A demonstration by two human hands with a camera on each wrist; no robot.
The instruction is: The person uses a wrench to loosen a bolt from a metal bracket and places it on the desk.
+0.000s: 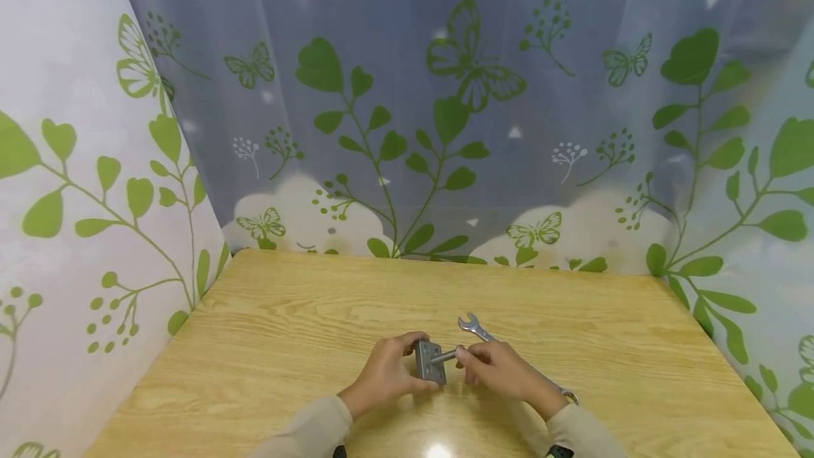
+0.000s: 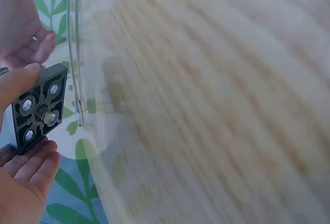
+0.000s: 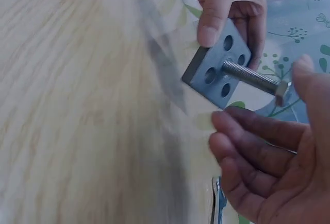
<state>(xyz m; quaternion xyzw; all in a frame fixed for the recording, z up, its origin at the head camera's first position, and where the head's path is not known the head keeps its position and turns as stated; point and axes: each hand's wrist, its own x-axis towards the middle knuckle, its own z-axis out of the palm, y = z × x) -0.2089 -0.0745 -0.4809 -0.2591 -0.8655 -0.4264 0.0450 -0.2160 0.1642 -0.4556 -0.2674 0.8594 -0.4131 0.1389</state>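
Observation:
My left hand (image 1: 384, 373) holds a small square grey metal plate (image 1: 435, 374) by its edges, tilted up above the table. Several holes pierce the plate around its centre. A hex-head bolt (image 3: 252, 78) passes through the middle, and its threaded end (image 2: 46, 116) pokes out of the far face in the left wrist view. Close by the bolt head is my right hand (image 1: 499, 371). In the right wrist view its thumb and bent fingers (image 3: 263, 149) stand apart around the head, with a visible gap.
A combination wrench (image 1: 477, 329) lies slantwise on the wood-grain table (image 1: 305, 309), partly hidden behind the right hand and forearm. Hanging cloth (image 1: 394, 126) with leaf and butterfly prints encloses the back and sides.

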